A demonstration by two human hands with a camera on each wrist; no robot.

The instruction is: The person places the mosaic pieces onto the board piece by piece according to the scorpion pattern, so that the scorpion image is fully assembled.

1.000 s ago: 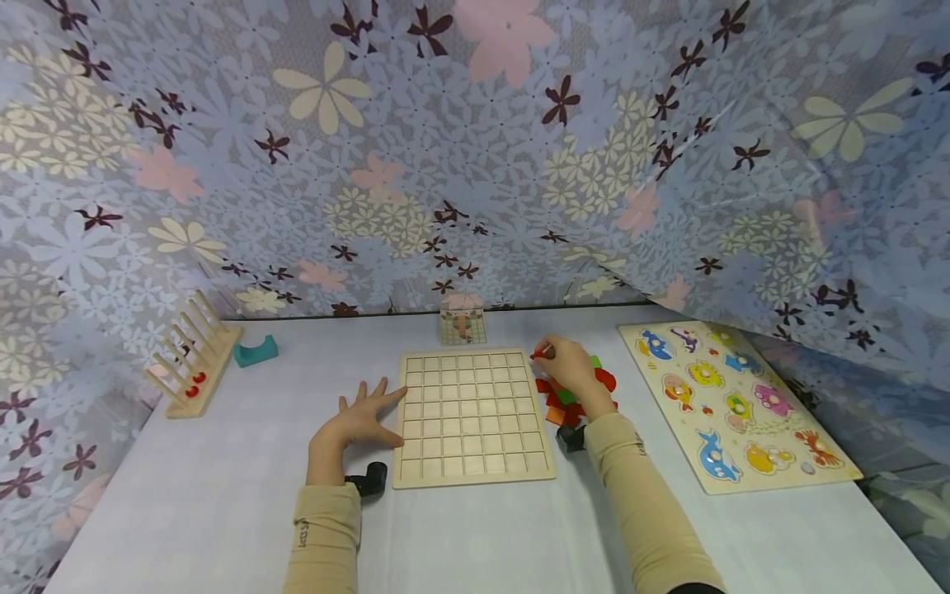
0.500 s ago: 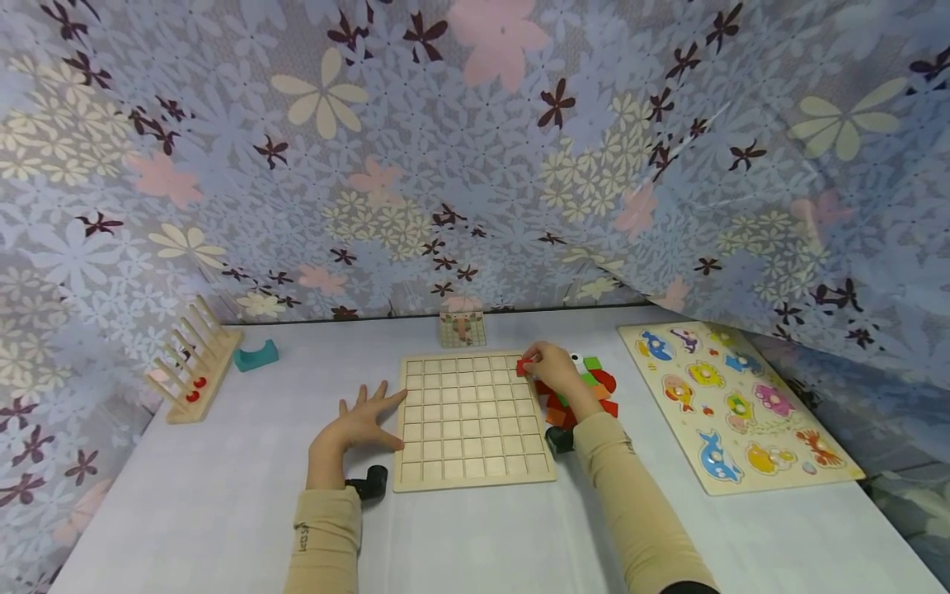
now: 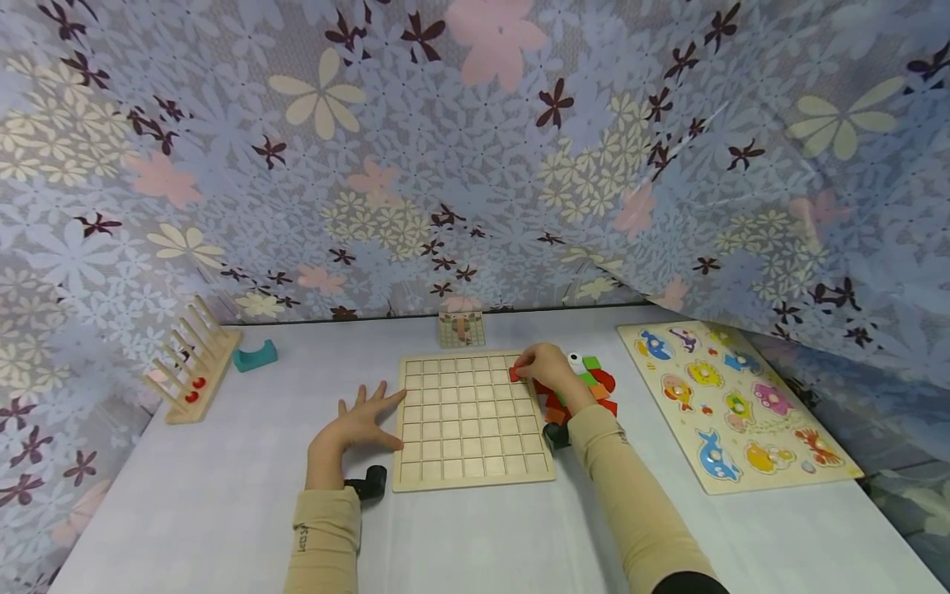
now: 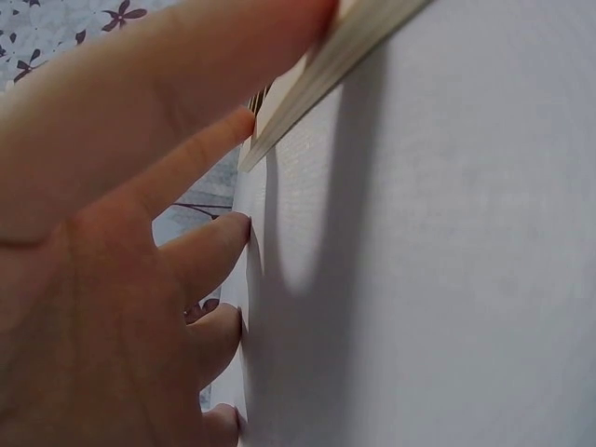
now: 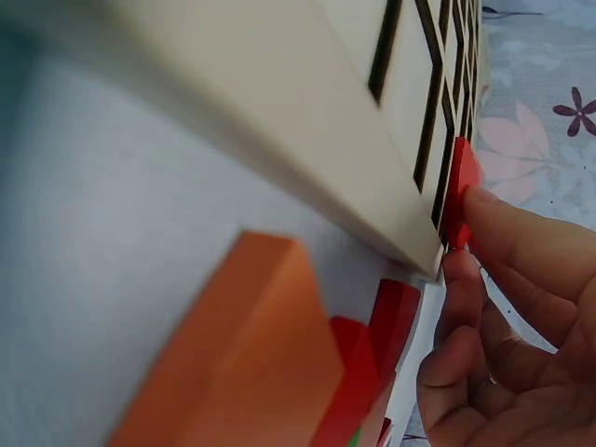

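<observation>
Right hand [image 3: 551, 369]: thumb and fingers closed in a pinch on a small red piece [image 3: 514, 374], at the far right corner of the wooden grid board [image 3: 472, 427]. Left hand [image 3: 359, 419]: spread wide, thumb and index fingertip touching the board's left edge, nothing grasped. Right edge: loose coloured pieces [image 3: 555, 416] just beside it. Near edge: white tabletop [image 3: 475, 540] runs toward the person. Beyond far edge: picture card [image 3: 462, 330].

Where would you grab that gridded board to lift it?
Probably the near edge of the board, coming from the front: it lies flat, that straight edge is free, while blocks sit beside its right edge and the left hand touches its left.
</observation>
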